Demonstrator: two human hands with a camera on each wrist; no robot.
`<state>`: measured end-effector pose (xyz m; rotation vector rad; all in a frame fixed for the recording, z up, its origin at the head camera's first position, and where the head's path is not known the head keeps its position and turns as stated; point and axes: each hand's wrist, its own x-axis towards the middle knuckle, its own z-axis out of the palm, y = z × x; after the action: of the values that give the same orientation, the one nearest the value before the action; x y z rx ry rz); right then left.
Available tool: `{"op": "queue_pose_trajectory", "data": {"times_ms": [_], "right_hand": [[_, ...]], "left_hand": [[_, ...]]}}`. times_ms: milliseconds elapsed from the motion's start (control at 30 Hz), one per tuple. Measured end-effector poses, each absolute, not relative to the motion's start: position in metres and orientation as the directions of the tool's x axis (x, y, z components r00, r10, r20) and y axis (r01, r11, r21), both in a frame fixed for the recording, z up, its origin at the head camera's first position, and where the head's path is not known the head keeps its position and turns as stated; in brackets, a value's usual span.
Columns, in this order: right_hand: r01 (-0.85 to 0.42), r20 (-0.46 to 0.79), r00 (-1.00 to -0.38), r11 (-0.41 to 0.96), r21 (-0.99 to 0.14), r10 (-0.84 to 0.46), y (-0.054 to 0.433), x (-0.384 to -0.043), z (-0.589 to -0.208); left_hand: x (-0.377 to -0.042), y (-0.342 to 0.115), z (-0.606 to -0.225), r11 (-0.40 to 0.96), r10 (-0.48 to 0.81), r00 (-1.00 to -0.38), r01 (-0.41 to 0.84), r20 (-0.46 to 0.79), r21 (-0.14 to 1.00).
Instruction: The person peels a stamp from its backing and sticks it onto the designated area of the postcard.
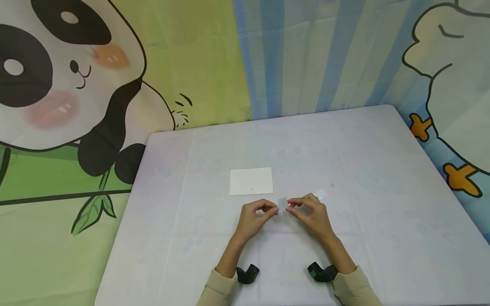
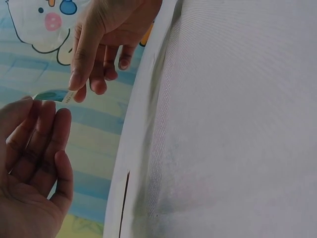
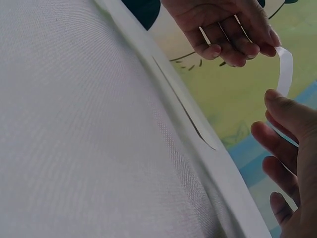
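Translucent strip [image 1: 283, 204] | stretched between hands, above table [image 1: 402, 212], near white card [image 1: 250, 178] | left hand [image 1: 252, 217]: thumb-and-finger pinch, one end | right hand [image 1: 314, 217]: pinches other end | forearms [image 1: 230, 257] angled inward

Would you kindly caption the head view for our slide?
Left hand and right hand pinch a small translucent strip near a white rectangular card.
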<state>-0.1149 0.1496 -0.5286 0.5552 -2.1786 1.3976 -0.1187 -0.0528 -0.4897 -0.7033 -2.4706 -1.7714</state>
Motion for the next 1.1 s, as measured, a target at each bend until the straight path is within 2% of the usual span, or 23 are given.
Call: {"op": "queue_pose_trajectory", "data": {"times_ms": [133, 400, 633, 1100], "right_hand": [[-0.56, 0.58, -0.811, 0.395, -0.728, -0.079, 0.1527, -0.1166, -0.5345], [-0.577, 0.602, -0.795, 0.399, -0.713, -0.073, 0.1547, -0.1176, -0.5362], [-0.545, 0.572, -0.818, 0.394, -0.74, -0.057, 0.1561, -0.1177, -0.5362], [-0.615, 0.633, -0.77, 0.354, -0.704, -0.077, 0.1566, -0.1192, -0.5375]], "left_hand": [[-0.1225, -0.0527, -0.502, 0.239, 0.334, -0.894, 0.386, 0.298, 0.891], [-0.1221, -0.0529, -0.5023, 0.252, 0.319, -0.894, 0.4, 0.315, 0.881], [-0.1214, -0.0507, -0.5016, 0.271, 0.319, -0.891, 0.413, 0.324, 0.87], [-0.1225, -0.0508, -0.5027, 0.242, 0.319, -0.898, 0.387, 0.303, 0.89]]}}
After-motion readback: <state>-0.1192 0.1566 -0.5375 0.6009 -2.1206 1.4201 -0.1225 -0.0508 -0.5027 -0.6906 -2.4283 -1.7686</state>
